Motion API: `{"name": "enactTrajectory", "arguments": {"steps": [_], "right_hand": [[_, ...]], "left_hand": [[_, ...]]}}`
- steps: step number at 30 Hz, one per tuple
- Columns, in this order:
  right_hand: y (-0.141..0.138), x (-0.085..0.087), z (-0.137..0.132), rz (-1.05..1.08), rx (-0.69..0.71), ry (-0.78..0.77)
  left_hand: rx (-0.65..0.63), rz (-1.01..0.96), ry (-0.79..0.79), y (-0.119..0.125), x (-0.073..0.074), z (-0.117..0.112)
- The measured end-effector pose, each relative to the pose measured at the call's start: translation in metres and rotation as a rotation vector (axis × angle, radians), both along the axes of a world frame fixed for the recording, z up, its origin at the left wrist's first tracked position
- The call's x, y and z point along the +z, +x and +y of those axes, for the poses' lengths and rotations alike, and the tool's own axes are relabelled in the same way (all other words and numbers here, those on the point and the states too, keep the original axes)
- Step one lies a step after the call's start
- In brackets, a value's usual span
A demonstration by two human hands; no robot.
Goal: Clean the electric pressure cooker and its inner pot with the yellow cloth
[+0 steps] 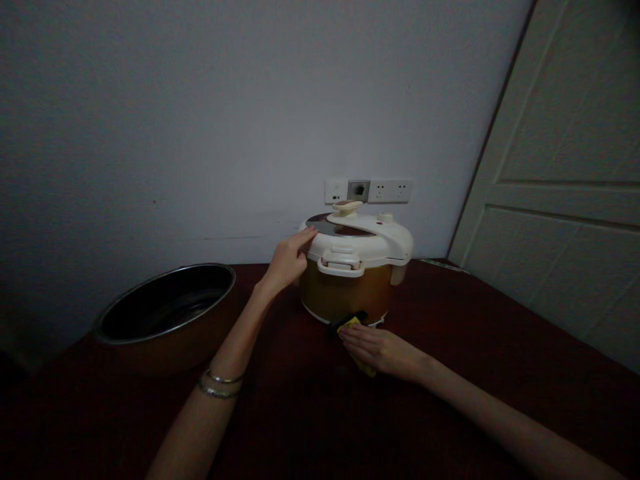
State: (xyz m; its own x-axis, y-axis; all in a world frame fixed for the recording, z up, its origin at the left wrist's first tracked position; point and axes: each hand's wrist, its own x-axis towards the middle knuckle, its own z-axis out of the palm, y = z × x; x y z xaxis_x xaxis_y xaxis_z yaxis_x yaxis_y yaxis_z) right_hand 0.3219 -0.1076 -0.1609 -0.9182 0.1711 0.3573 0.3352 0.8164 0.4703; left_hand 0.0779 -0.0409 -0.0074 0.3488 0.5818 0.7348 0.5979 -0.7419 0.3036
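A rice cooker (350, 280) with a cream lid and a golden-brown body stands on the dark red table (450, 373) near the wall. My left hand (289, 259) rests against the left edge of its lid, fingers curled on the rim. My right hand (381, 349) lies low on the table in front of the cooker's base. Its fingers press down on a yellow cloth or sponge (361, 360), of which only bits show beside a small dark part at the cooker's foot. Two thin bangles circle my left wrist.
A large steel inner pot (165, 313) sits on the table to the left of the cooker. A row of wall sockets (369, 191) is behind the cooker. A white door (565, 200) stands at the right.
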Motion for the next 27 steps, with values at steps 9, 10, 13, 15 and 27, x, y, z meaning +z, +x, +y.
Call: {"name": "enactTrajectory", "arguments": {"steps": [9,10,13,15,27], "right_hand": [[-0.133,-0.002,0.055,-0.039,-0.132,0.075],[-0.148,0.002,0.061,-0.070,-0.184,0.031],[-0.176,0.018,0.071,-0.089,-0.277,-0.034],[-0.176,0.025,0.066,-0.086,-0.281,-0.048],[0.010,0.007,0.004,0.200,0.059,0.110]], "left_hand": [[-0.014,-0.011,0.006,0.000,-0.002,0.001],[-0.012,-0.012,0.006,0.000,-0.002,0.001],[-0.006,-0.019,-0.007,0.000,-0.002,0.000],[-0.004,-0.023,-0.015,0.000,-0.002,0.000],[0.079,0.022,0.036,-0.002,0.008,0.002]]}}
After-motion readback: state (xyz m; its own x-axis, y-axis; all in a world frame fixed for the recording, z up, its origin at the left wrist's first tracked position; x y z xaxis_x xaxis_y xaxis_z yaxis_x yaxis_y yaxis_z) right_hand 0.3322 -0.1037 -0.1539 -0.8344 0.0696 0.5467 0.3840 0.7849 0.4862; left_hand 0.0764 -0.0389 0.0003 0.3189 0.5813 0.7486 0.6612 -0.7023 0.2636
